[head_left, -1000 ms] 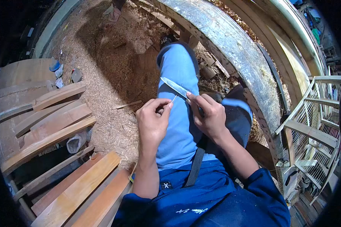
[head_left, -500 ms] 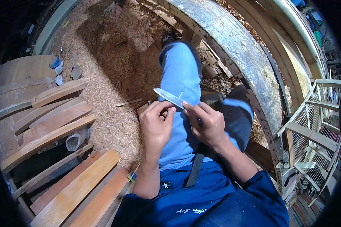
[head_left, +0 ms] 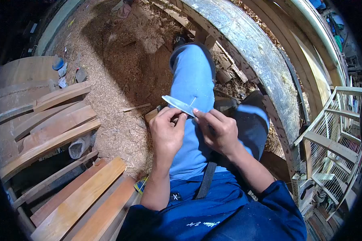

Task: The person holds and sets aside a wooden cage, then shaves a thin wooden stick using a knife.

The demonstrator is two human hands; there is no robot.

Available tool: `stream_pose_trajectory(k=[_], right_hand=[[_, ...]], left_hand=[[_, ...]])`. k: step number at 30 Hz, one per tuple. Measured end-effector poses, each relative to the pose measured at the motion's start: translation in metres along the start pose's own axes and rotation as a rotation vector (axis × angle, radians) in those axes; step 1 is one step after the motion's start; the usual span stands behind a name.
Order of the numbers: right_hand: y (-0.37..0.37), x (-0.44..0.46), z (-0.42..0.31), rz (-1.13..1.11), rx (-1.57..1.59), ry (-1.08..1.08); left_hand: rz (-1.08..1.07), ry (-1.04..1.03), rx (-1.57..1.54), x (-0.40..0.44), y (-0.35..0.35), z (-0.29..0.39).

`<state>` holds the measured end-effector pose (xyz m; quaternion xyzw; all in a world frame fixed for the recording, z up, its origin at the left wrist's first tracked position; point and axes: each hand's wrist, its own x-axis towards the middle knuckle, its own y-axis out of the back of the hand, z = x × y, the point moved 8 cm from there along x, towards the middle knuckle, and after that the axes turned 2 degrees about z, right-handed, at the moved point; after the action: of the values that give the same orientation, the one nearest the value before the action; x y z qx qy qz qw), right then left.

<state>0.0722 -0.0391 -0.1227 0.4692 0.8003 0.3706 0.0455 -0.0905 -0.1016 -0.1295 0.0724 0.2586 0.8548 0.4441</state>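
A pale, pointed knife blade (head_left: 177, 104) lies aslant above my blue-trousered leg, its tip toward the upper left. My right hand (head_left: 220, 130) is closed around the blade's other end, thumb and forefinger against it; the knife's handle is hidden. A thin, light sliver (head_left: 193, 101) sticks up by those fingertips. Just below the blade, my left hand (head_left: 167, 129) is closed in a pinch, its fingertips close to my right hand's. What the left fingers hold, if anything, I cannot make out.
Several wooden boards (head_left: 78, 199) are stacked on my left. Wood shavings (head_left: 112, 120) cover the ground. A worn, curved-looking beam (head_left: 249, 48) runs along my right, with a slatted wooden frame (head_left: 332, 144) beyond it. A blue-capped container (head_left: 58, 63) sits at the far left.
Both hands and the blade stay almost in place. The thin sliver leans slightly more to the right. The whole view has shifted a little.
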Motion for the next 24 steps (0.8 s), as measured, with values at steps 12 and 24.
stream_pose_trajectory(k=[12,24], right_hand=[[0.004,0.004,0.003,0.016,0.005,-0.008],[0.008,0.002,0.011,0.064,-0.048,-0.031]], left_hand=[[-0.026,0.027,0.017,0.002,0.000,0.002],[-0.039,0.080,-0.022,-0.002,-0.004,0.003]])
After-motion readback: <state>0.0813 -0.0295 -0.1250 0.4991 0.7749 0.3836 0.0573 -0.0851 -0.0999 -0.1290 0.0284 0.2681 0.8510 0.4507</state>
